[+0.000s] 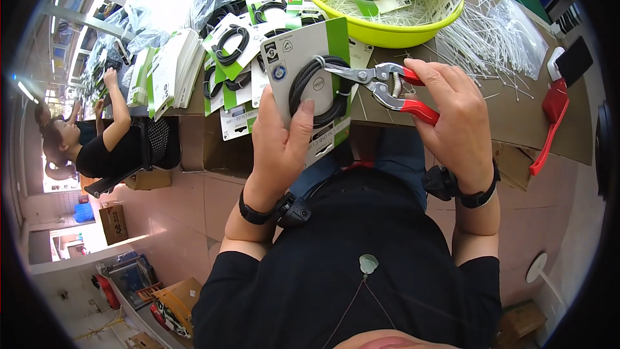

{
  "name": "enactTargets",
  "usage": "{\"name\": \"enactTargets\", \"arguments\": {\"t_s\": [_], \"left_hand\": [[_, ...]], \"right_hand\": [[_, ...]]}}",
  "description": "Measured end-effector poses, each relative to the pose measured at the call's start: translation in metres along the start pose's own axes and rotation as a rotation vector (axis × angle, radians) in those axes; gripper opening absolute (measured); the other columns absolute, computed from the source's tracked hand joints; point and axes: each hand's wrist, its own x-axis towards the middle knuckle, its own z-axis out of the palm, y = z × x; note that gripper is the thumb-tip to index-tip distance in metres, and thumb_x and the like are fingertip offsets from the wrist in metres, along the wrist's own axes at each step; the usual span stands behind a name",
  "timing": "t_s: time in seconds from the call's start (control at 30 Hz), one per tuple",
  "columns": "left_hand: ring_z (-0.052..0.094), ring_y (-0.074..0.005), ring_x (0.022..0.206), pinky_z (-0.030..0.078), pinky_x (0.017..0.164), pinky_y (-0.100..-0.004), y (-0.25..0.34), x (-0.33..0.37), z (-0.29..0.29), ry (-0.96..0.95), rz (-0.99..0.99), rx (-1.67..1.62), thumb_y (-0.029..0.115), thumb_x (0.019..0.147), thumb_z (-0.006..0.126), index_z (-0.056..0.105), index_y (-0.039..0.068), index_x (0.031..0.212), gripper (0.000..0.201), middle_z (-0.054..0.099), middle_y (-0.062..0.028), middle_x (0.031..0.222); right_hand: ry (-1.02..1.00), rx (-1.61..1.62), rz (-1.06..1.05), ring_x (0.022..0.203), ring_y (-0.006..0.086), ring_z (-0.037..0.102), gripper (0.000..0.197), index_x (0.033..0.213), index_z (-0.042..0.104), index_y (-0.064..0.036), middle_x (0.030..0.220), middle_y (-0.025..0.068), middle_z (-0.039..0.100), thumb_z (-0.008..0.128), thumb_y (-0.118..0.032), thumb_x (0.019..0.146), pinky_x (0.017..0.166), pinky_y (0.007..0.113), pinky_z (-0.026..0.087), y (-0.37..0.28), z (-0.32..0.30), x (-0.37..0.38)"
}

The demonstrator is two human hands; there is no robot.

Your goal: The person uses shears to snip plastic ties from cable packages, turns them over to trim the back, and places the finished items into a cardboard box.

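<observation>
My left hand (281,142) grips a white and green packaging card (284,48), its thumb pressing on the front. Fastened to that card is a coiled black braided cable (302,87), with a white tie (319,62) round the top of the coil. My right hand (455,113) is wrapped round the red handles of spring-loaded snips (381,84). The snips' pointed tips reach the top of the coil, close to the white tie; whether they touch it I cannot make out.
Ahead stands a yellow-green basin (400,37) holding white tie scraps and carded cables. More white ties (478,42) are strewn to its right, near a red-handled tool (552,113). Carded cables (231,45) and a stack of cards (174,71) lie left. A co-worker (106,139) sits further left.
</observation>
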Motion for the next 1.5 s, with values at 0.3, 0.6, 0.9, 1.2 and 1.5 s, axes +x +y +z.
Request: {"name": "enactTargets", "arguments": {"t_s": [0.3,0.6,0.9,1.2,1.5], "left_hand": [[0.066,-0.0325,0.078,0.051,0.07,-0.0363,0.013,-0.001,0.007,0.074,0.216,0.388,0.007,0.091,0.055,0.045,-0.006,0.121,0.034,0.064,-0.0205,0.093],[0.066,-0.03,0.076,0.051,0.067,-0.0352,0.025,0.005,-0.005,0.027,0.109,0.328,0.007,0.09,0.057,0.047,-0.005,0.122,0.035,0.065,-0.0185,0.088],[0.067,-0.0298,0.078,0.05,0.067,-0.0342,0.028,0.003,0.001,-0.316,-0.086,0.172,0.008,0.088,0.059,0.054,-0.001,0.114,0.028,0.066,-0.0192,0.089],[0.065,-0.0352,0.08,0.05,0.071,-0.0386,0.03,0.003,0.0,-0.476,-0.059,0.454,0.009,0.085,0.059,0.055,-0.002,0.112,0.029,0.065,-0.0204,0.085],[0.064,-0.0244,0.091,0.051,0.08,-0.0341,0.024,0.043,-0.07,-0.119,-0.367,-0.013,0.011,0.088,0.055,0.052,-0.004,0.118,0.034,0.064,-0.0147,0.101]], "right_hand": [[0.086,-0.12,-0.018,0.09,0.0316,0.059,0.052,0.119,0.059,-0.0068,0.101,0.0132,0.062,0.07,-0.001,0.069,0.081,0.041,0.047,-0.013,0.0,0.001],[-0.066,0.516,0.024,0.082,0.0221,0.062,0.041,0.114,0.06,-0.0028,0.095,0.0105,0.064,0.07,0.0,0.074,0.077,0.032,0.05,0.011,0.007,0.0],[0.029,0.555,-0.087,0.082,0.0236,0.065,0.034,0.106,0.062,-0.0024,0.092,0.0122,0.065,0.072,-0.002,0.073,0.075,0.029,0.051,-0.008,0.009,0.022],[-0.009,0.266,-0.251,0.084,0.0305,0.065,0.038,0.107,0.061,-0.0034,0.095,0.0136,0.065,0.07,-0.002,0.07,0.073,0.033,0.053,-0.01,0.023,0.011],[0.316,0.072,0.139,0.088,0.0227,0.065,0.033,0.112,0.06,-0.0012,0.1,0.0147,0.065,0.067,-0.004,0.08,0.077,0.03,0.051,0.057,0.014,0.016]]}}
